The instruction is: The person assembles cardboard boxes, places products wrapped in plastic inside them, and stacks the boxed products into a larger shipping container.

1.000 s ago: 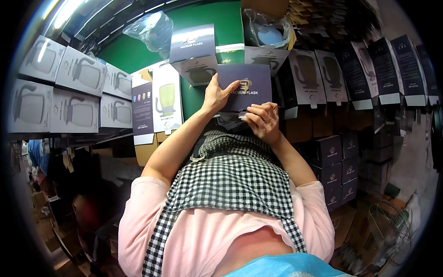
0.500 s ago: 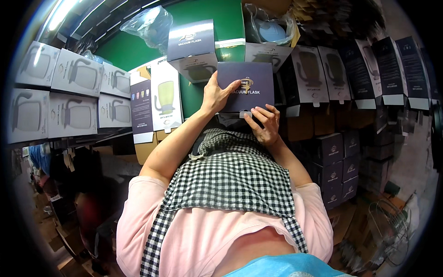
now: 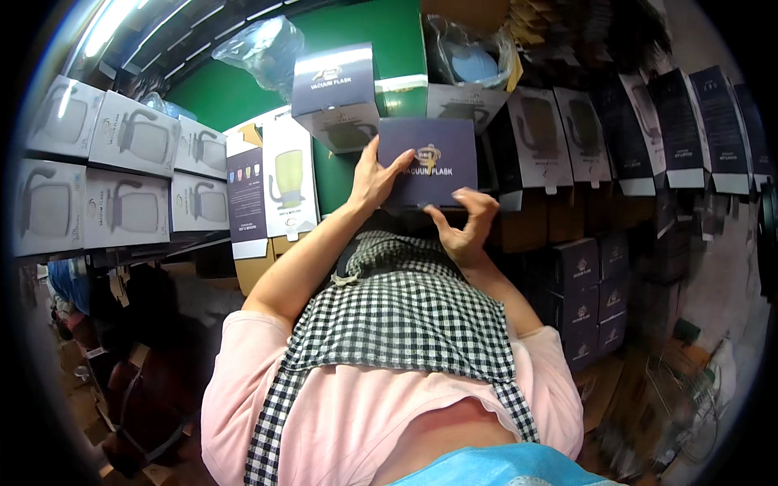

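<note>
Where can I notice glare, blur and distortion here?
In the head view, glare streaks the upper far-left white box, below a blown-out lamp; the right hand looks slightly blurred; the stacked dark boxes sit dim; straight edges bend near the black rim.

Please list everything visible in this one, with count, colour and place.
Centre box: 1, dark purple, under the hands
Rear box: 1, dark top, pale front, beyond it to the left
Left boxes: 6, white, two rows of three
Panelled carton: 1, dark and white, left of the forearms
Right row: about 6, dark and white
Lower stack: about 6, dark, below that row
Pale box: 1, white, top centre
Wrapped item: 1, blue, behind the pale box
Plastic bag: 1, transparent, upper left
Table: 1, green, top
Tube light: 1, white, top left
Mask: 1, blue, bottom edge
Apron: 1, black-and-white check, middle
Shirt: 1, pink, under the apron
Forearms: 2, bare, middle
Hands: 2, bare; left hand on the centre box, right hand at its near edge
</note>
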### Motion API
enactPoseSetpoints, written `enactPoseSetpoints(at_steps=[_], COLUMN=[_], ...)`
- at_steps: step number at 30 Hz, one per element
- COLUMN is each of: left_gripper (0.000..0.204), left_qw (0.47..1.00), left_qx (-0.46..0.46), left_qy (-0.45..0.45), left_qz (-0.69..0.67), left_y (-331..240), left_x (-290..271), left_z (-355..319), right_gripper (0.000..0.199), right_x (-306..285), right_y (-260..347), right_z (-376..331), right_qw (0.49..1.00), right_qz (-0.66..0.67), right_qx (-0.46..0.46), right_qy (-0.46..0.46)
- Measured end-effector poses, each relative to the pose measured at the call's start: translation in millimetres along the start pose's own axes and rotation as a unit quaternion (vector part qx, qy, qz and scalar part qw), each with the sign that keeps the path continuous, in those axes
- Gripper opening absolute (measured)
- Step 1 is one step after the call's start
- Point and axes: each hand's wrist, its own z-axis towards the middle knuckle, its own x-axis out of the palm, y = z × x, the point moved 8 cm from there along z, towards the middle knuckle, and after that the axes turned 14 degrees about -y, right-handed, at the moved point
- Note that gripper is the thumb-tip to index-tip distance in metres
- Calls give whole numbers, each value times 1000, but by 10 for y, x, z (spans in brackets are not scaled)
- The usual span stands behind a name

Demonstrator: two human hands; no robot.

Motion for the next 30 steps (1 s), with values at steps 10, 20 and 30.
enactPoseSetpoints(at_steps=[10,20,30], left_gripper=[60,56,33], left_qw=[968,953,952], left_qx=[-225,123,208], left_qy=[-23,-163,31], left_qz=[-112,222,224], left_y=[-149,-121,-729], left_x=[-987,-1687,793], left_z=[-373,396,1655], right_gripper=[77,65,30], right_x=[964,1010,660], right_y=[-116,-402,-1489], right_z=[-273,1083,1700], right_qw=[867,989,953], right_qz=[218,-85,-297], right_qx=[360,15,-13], right_qy=[268,118,55])
